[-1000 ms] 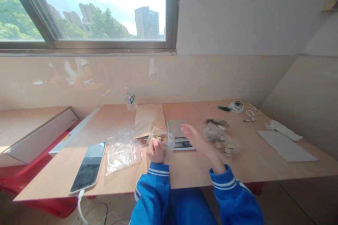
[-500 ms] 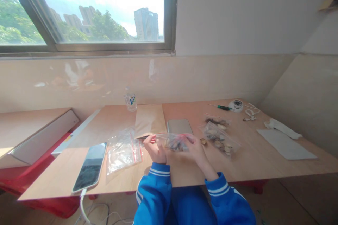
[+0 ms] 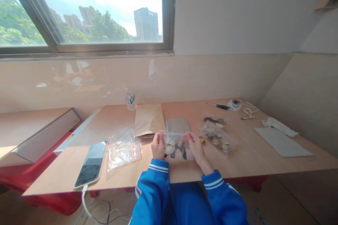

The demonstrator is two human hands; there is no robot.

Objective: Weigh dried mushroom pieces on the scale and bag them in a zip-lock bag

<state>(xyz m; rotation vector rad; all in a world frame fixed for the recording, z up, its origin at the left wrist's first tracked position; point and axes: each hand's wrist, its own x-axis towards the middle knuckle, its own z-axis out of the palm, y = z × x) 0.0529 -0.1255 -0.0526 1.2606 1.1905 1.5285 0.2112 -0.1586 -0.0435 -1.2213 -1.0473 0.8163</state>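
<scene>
Left hand and right hand pinch the filled zip bag at the table's near edge, sealing step; next, press along its strip.

Blue sleeves with white stripes, clear bag with red edge, green-handled screwdriver

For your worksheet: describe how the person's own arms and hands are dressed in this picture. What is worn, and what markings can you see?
Both arms wear bright blue long sleeves. Each cuff is ribbed and carries two thin white stripes, seen on the left sleeve and the right sleeve. The left hand and right hand are bare: no gloves, and no rings or watch can be made out.
</scene>
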